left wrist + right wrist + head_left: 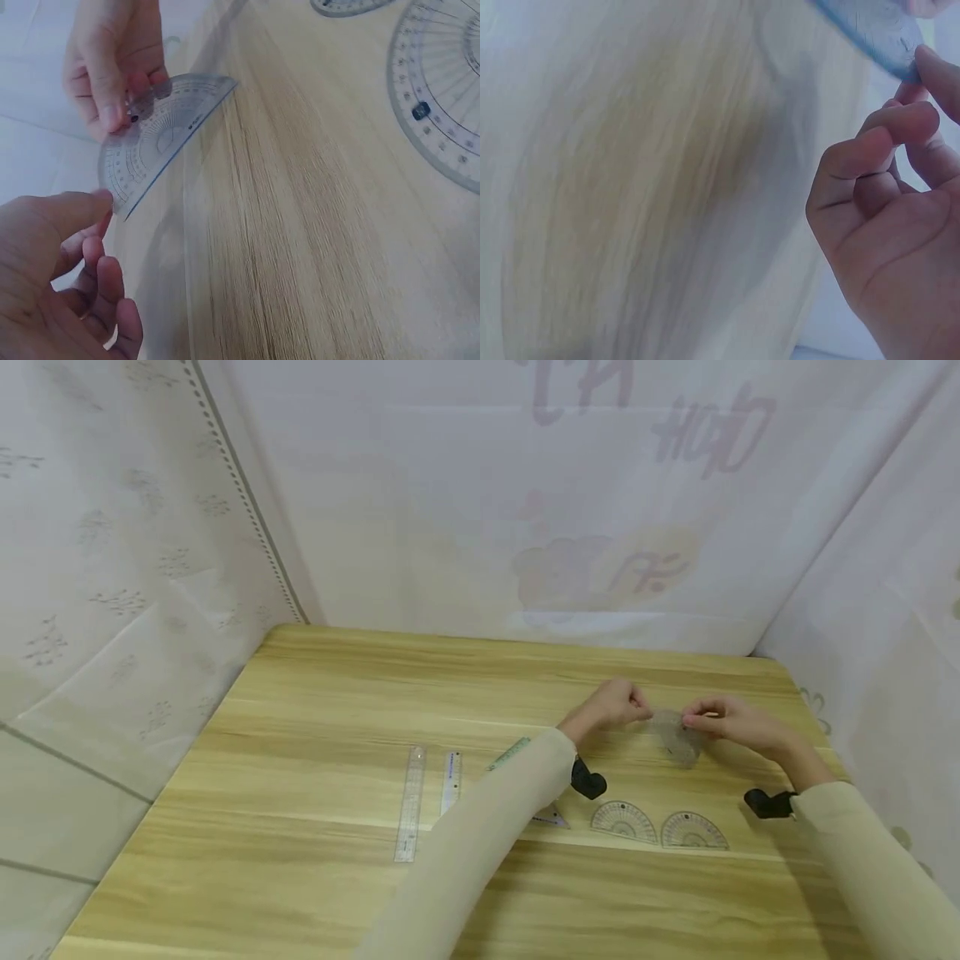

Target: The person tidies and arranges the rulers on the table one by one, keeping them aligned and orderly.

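Raised over the right part of the table is a clear half-round protractor (678, 742). My left hand (611, 703) pinches one end of it between thumb and fingertip, as the left wrist view shows up close. On its curved side my right hand (738, 722) grips it, thumb on the face and fingers behind. The straight edge of the protractor (163, 135) slants in the left wrist view. Nearer to me, two more clear protractors, a left one (622, 821) and a right one (693, 832), lie flat side by side.
Left of the protractors, a clear long ruler (410, 802) and a shorter ruler (451, 781) lie on the wooden table (300, 760). A green-tinted drawing tool (510, 753) and a clear triangular corner (551, 816) are partly hidden by my left sleeve (480, 843). Curtains surround the table.
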`<action>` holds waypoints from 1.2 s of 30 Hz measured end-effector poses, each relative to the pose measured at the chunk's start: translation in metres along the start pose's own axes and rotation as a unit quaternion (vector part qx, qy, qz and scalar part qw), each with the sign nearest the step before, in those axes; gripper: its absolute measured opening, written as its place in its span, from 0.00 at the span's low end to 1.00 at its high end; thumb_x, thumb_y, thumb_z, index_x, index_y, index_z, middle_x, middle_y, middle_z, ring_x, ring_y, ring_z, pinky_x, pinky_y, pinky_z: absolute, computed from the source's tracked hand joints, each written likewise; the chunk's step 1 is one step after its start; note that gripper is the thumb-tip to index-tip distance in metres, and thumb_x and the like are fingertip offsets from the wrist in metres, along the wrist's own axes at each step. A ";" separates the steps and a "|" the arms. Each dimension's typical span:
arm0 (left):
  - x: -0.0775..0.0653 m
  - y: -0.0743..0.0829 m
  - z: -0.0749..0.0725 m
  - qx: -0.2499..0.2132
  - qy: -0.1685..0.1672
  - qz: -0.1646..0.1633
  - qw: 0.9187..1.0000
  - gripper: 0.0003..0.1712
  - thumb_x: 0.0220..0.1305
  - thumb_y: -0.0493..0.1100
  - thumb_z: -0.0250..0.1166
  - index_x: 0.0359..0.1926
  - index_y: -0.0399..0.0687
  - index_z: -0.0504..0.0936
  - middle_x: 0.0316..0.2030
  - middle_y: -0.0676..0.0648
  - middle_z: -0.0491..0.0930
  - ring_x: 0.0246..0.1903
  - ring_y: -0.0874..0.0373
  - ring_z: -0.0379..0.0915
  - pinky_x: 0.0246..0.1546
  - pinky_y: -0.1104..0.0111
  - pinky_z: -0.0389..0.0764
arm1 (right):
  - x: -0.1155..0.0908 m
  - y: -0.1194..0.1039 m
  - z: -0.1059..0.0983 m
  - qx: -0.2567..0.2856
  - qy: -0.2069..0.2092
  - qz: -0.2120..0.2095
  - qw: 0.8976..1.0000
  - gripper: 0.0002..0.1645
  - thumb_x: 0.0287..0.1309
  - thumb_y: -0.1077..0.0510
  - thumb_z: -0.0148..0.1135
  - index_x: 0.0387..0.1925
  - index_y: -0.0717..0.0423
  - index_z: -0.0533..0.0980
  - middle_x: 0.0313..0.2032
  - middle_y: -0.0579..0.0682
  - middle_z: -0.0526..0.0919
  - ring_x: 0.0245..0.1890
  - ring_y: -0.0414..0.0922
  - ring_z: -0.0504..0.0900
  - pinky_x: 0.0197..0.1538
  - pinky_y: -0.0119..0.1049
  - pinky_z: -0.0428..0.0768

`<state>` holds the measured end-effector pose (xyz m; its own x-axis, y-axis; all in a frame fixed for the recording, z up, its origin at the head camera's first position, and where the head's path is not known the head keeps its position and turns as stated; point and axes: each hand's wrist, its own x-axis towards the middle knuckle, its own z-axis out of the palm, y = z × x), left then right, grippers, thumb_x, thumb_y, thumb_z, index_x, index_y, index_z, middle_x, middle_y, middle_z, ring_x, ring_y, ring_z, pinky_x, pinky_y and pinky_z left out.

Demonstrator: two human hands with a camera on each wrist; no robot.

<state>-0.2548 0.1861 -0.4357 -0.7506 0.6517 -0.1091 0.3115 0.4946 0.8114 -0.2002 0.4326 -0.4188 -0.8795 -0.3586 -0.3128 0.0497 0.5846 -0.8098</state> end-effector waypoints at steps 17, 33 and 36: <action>-0.012 -0.009 -0.007 -0.036 0.023 0.064 0.997 0.06 0.71 0.43 0.67 0.39 0.46 0.88 0.30 0.55 0.79 0.26 0.64 0.68 0.27 0.75 0.72 | -0.001 -0.008 0.016 -0.003 0.027 -0.096 0.995 0.16 0.75 0.60 0.57 0.52 0.70 0.78 0.52 0.67 0.77 0.36 0.54 0.80 0.34 0.45 0.81; -0.051 -0.008 -0.010 -0.024 0.063 0.153 0.986 0.04 0.69 0.39 0.69 0.38 0.43 0.87 0.23 0.54 0.69 0.23 0.67 0.63 0.28 0.78 0.67 | -0.018 -0.011 0.041 0.004 0.142 -0.201 0.969 0.06 0.64 0.72 0.65 0.41 0.66 0.83 0.31 0.54 0.80 0.27 0.43 0.71 0.27 0.37 0.72; -0.056 -0.006 -0.014 -0.073 0.071 0.144 0.984 0.04 0.69 0.38 0.69 0.38 0.41 0.87 0.22 0.54 0.70 0.21 0.67 0.62 0.26 0.78 0.66 | -0.019 -0.014 0.042 0.009 0.135 -0.218 0.966 0.08 0.63 0.74 0.64 0.41 0.64 0.84 0.29 0.54 0.78 0.25 0.43 0.69 0.26 0.36 0.71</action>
<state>-0.2229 0.1383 -0.4265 -0.7208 0.6607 0.2096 0.4438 0.2075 0.8718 -0.1640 0.4004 -0.4220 -0.9100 -0.3633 0.1999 -0.3481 0.4071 -0.8444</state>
